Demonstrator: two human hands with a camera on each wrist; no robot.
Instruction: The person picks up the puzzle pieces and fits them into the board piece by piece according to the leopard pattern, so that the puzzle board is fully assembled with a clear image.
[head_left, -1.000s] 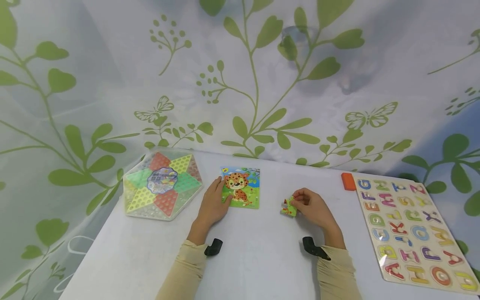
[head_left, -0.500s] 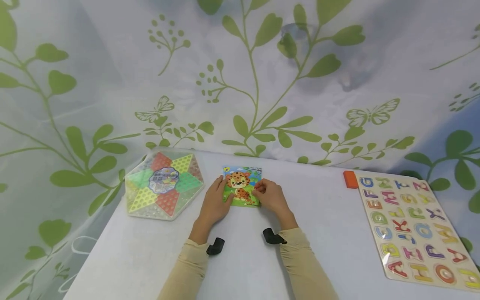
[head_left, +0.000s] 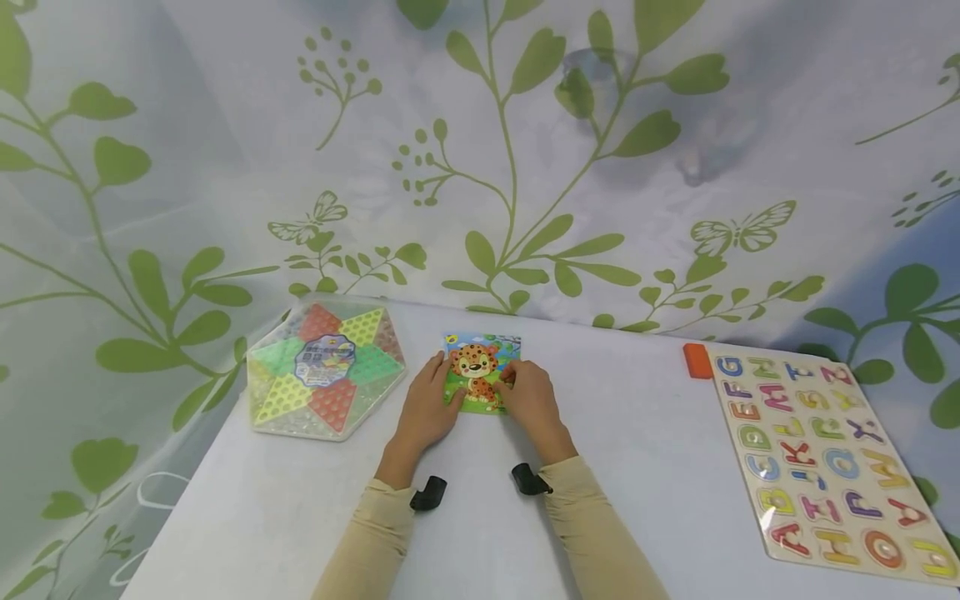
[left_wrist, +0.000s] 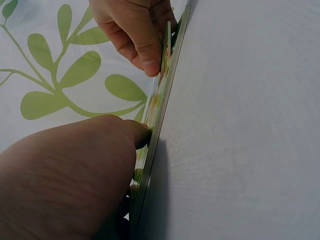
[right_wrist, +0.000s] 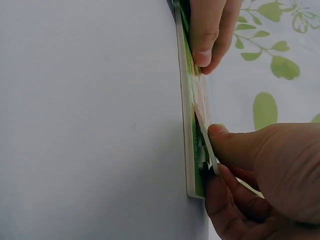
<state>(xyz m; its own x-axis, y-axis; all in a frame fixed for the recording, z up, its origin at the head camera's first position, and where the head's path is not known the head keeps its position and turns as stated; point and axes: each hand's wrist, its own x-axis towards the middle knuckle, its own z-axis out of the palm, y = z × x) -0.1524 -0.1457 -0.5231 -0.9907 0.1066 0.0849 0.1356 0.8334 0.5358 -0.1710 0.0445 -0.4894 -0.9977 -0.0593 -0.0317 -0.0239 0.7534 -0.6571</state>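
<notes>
A square jigsaw puzzle [head_left: 474,365] with a spotted leopard cub on it lies flat on the white table. My left hand [head_left: 426,408] rests along its left side, fingers extended and the thumb touching the picture's lower left. At the lower right corner, my right hand [head_left: 534,404] pinches a puzzle piece [right_wrist: 206,137] between thumb and fingers. The right wrist view shows that piece tilted, its outer edge raised above the board [right_wrist: 187,165] while its inner end meets the picture. From the head, my right fingers hide most of the piece.
A hexagonal Chinese checkers set [head_left: 326,367] in clear packaging lies to the left. On the right is a wooden alphabet board [head_left: 832,467], with an orange block [head_left: 697,361] by its upper left corner. A leaf-patterned curtain [head_left: 480,167] hangs behind the table.
My right hand has moved left from the open table to the puzzle's lower right, bringing the piece against the board. My left hand has stayed at the puzzle's left side.
</notes>
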